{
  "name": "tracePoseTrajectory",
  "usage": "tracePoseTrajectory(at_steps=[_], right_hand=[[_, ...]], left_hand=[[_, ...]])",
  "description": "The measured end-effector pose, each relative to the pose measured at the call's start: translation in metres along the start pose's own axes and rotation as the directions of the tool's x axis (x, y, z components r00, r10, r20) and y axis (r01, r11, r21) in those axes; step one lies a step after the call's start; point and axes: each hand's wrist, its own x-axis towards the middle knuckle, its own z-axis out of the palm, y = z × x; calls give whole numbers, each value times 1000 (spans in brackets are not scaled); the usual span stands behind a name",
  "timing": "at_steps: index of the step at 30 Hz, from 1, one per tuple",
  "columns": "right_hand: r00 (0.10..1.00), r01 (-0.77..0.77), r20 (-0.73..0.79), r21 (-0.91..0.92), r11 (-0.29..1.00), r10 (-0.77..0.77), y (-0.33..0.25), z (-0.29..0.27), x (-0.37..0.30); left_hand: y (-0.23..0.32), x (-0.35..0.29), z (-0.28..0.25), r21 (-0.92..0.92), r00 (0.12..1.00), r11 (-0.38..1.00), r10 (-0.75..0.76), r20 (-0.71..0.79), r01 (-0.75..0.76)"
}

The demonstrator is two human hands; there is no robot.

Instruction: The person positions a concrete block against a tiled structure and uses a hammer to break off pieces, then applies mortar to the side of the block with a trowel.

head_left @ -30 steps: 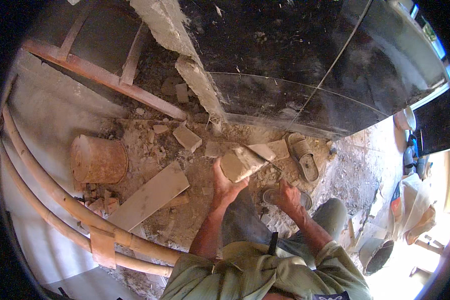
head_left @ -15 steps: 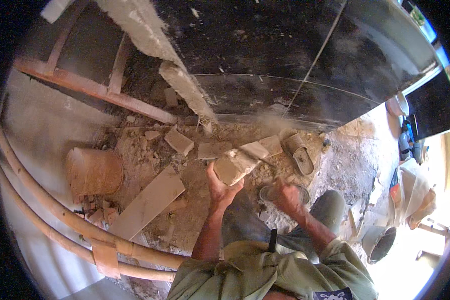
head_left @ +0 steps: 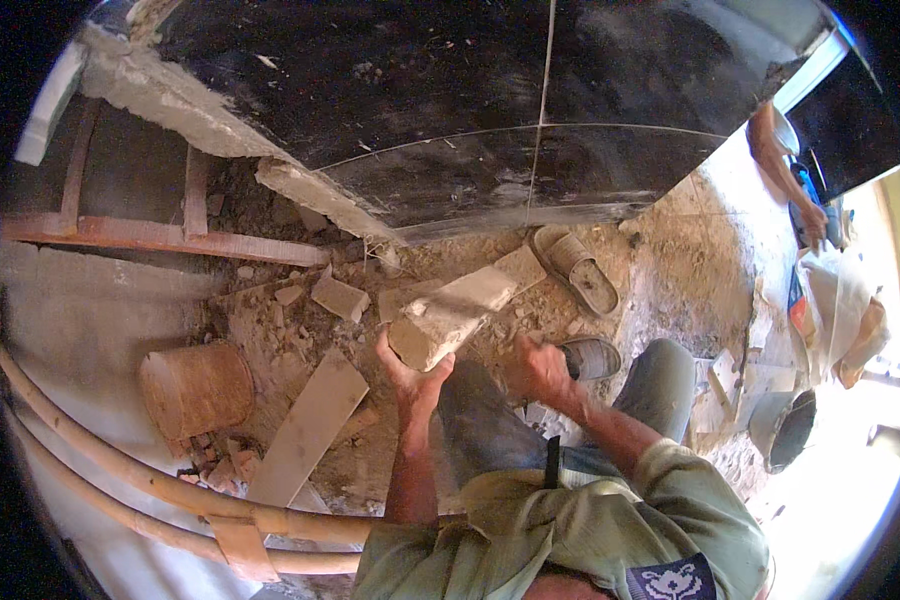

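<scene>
My left hand grips the near end of a long, pale, rough-edged block, thumb and fingers on opposite sides. The block slants away to the right above the rubble. To its right, my right hand is a slightly blurred fist apart from the block; what it holds, if anything, cannot be made out. A dusty slipper lies just right of that fist, and another slipper sits farther off. Beyond the block, a smaller brick piece rests on the ground.
A black tiled panel with a broken edge stands ahead. Left are an orange-brown bucket, a flat plank and bamboo poles. A dark bucket lies at right. Another person's arm reaches in near a plastic sack.
The view has turned, shifting the panel leftward. My right fist has moved left; a blurred dark shaft by the block no longer shows. Another person's arm has appeared at right.
</scene>
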Motion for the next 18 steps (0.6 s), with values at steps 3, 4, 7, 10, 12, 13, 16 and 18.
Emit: tracePoseTrajectory(at_steps=[3, 4, 7, 10, 12, 13, 16, 18], right_hand=[[978, -111, -200, -255, 961, 60, 150, 100, -10], [952, -194, -293, -362, 912, 87, 215, 131, -19], [981, -193, -44, -105, 976, 190, 144, 90, 11], [933, -245, 267, -19, 969, 241, 31, 4, 26], [997, -74, 14, -200, 977, 79, 56, 60, 10], [978, 12, -199, -268, 963, -67, 77, 77, 7], [812, -347, -493, -839, 420, -314, 195, 130, 21], [940, 27, -322, -253, 967, -110, 170, 93, 44]], left_hand=[[19, 6, 17, 103, 995, 993, 39, 94, -48], [28, 10, 32, 165, 980, 983, 48, 195, -81], [2, 5, 15, 30, 994, 999, 37, 101, -40], [3, -4, 0, 110, 1000, 994, -12, 6, 11], [9, 3, 7, 11, 999, 1000, -7, 42, 7], [-2, 4, 5, 40, 998, 998, 40, 46, -41], [39, 13, 34, 149, 993, 989, 5, 114, -22], [31, 15, 20, 149, 997, 988, 27, 77, -38]])
